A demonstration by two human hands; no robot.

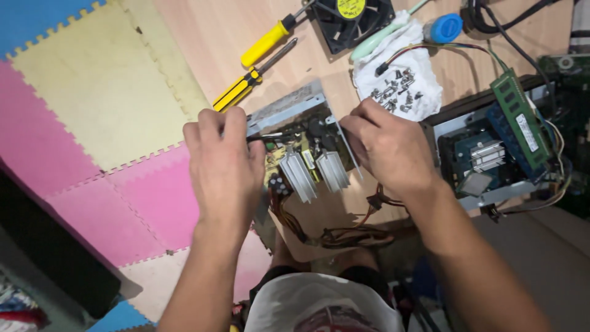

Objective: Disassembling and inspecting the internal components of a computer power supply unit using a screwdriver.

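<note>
The left hand (222, 161) is seen from the back, fingers curled shut around a thin dark tool (265, 138) whose shaft projects to the right from between the fingers; the kind of tool cannot be told. The right hand (384, 146) is likewise curled, its fingertips pressed on the right edge of an opened power supply unit (301, 138); whether anything small is pinched there cannot be told.

The power supply unit lies between the two hands on a wooden board (203, 37). Its grey metal casing is open at the top, and two ribbed aluminium heat sinks (313, 174) are exposed on the circuit board. A bundle of orange and black wires (344, 237) trails from the unit toward the person.

Beyond the unit, two yellow-handled screwdrivers (258, 58) lie side by side, with a black cooling fan (350, 21) to their right. A white cloth (399, 83) holding loose screws lies just past the right hand. To the right, a computer motherboard (491, 160) is seen, with a green memory module (519, 117) resting on it. Coloured foam floor mats (92, 104) lie to the left of the board.
</note>
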